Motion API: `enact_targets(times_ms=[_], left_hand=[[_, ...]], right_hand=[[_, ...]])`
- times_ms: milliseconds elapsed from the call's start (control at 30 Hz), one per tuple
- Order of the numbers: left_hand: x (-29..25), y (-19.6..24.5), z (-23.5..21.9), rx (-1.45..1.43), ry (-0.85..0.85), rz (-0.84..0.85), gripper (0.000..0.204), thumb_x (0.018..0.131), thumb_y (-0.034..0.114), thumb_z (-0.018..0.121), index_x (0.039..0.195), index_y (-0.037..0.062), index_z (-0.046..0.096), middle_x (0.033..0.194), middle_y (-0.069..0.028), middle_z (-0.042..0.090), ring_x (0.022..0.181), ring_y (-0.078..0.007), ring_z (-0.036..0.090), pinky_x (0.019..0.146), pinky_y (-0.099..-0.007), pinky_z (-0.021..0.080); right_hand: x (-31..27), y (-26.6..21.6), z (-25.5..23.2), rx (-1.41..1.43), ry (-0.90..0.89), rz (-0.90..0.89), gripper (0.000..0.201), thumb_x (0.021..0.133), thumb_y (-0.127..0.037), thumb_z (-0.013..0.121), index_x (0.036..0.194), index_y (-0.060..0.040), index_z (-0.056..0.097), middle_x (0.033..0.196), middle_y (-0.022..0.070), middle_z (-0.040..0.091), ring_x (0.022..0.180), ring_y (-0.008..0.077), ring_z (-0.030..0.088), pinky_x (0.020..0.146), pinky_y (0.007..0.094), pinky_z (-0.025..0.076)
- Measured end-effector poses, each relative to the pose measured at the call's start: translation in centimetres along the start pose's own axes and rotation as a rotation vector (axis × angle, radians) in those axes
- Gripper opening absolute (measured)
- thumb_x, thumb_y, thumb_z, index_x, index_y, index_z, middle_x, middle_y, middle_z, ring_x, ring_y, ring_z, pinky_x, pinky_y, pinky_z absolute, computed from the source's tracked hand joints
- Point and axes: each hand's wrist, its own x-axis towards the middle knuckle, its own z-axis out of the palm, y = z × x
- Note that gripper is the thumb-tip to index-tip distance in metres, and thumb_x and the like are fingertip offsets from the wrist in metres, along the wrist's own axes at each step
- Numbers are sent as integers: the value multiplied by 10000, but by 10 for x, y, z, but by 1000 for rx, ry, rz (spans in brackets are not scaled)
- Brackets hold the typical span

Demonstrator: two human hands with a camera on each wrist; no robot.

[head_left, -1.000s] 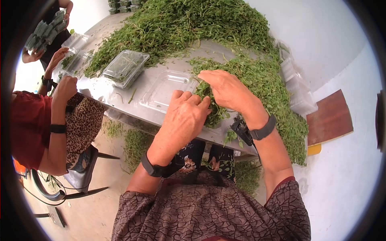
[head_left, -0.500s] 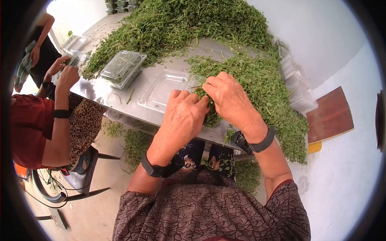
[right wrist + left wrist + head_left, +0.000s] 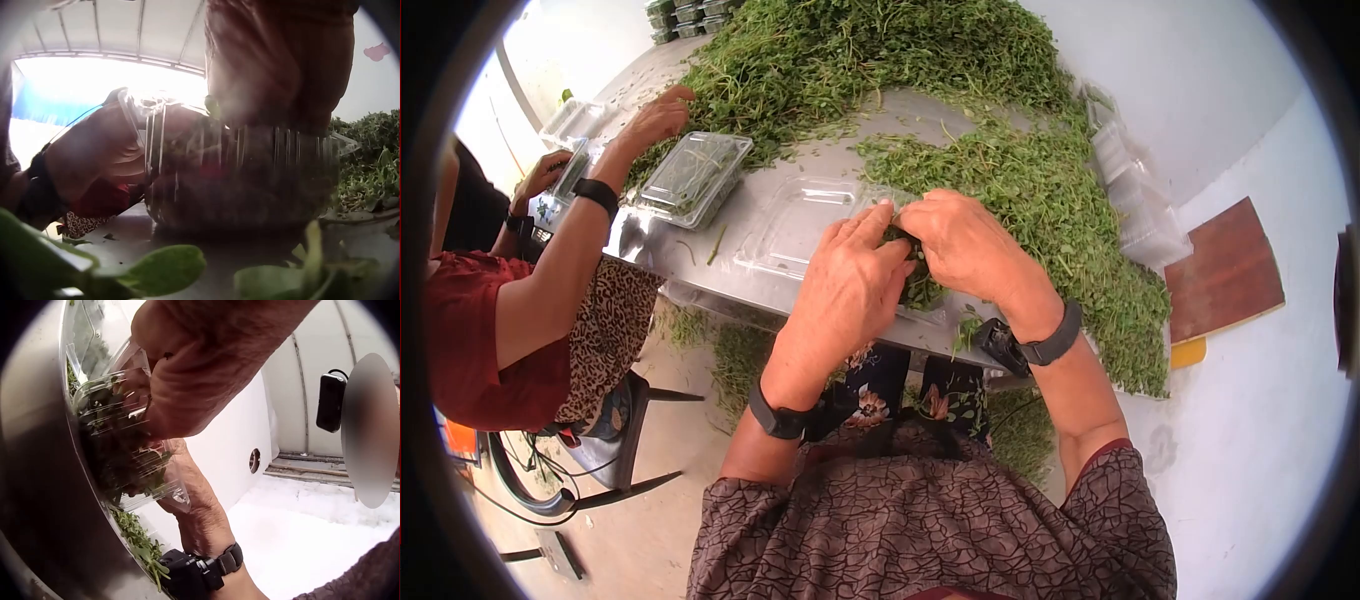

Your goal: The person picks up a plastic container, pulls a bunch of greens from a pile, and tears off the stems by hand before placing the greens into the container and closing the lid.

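Note:
A clear plastic container (image 3: 244, 181) filled with leafy greens (image 3: 112, 437) stands at the front of the metal table, its open lid (image 3: 785, 225) lying to the left. My left hand (image 3: 855, 265) reaches over the container's left side, its fingers stretched across the greens. From the right, my right hand (image 3: 965, 245) bends its fingers down into the container, holding greens at the far rim. The two hands' fingertips meet over the container in the head view. Much of the container is hidden beneath them there. In the right wrist view, greens press dark against the container's wall.
A large pile of greens (image 3: 900, 50) covers the back of the table and its right side. One closed, filled container (image 3: 698, 180) sits to the left. Empty containers (image 3: 1140, 215) are stacked at the right edge. Another person's arm (image 3: 605, 185) works at the left.
My right hand has come down and left, from above the greens to the rim. The fingers of my left hand have straightened. The person at left has reached toward the pile.

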Motion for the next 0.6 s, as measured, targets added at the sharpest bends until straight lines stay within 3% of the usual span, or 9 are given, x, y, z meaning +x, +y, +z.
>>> enact_targets(times_ms=[133, 233, 300, 333, 600], left_hand=[[1, -1, 1, 25, -58, 43, 168, 761, 51, 648, 910, -26, 654, 1130, -222, 612, 1086, -357, 562, 941, -437, 411], [1, 2, -1, 73, -91, 30, 186, 773, 55, 634, 937, -31, 647, 1122, -216, 618, 1086, -342, 560, 949, -427, 399], [3, 4, -2, 104, -156, 12, 199, 778, 58, 628, 956, -28, 645, 1112, -208, 623, 1078, -333, 556, 946, -418, 392], [3, 4, -2, 102, -159, 16, 199, 778, 58, 628, 956, -28, 645, 1112, -208, 623, 1078, -333, 556, 946, -418, 392], [5, 5, -2, 140, -167, 17, 213, 774, 58, 627, 970, -25, 642, 1067, -177, 637, 1044, -323, 555, 925, -414, 399]], right_hand=[[1, 0, -3, 13, -25, 16, 25, 683, 44, 590, 685, 27, 571, 752, 169, 585, 730, 362, 554, 715, 434, 473], [-4, 3, -6, 83, 94, -53, 110, 701, 56, 575, 803, 43, 614, 850, 192, 623, 804, 366, 589, 749, 421, 490], [-9, -1, -18, 242, 166, 115, 279, 777, 56, 552, 1036, -2, 637, 1127, 180, 631, 988, 318, 617, 840, 367, 495], [-10, -2, -22, 206, 222, 71, 282, 759, 61, 547, 1029, 49, 627, 1035, 208, 643, 958, 356, 613, 840, 393, 507], [-23, -3, -21, 158, 221, 122, 254, 754, 56, 551, 992, 42, 640, 967, 210, 641, 901, 368, 610, 807, 421, 501]])
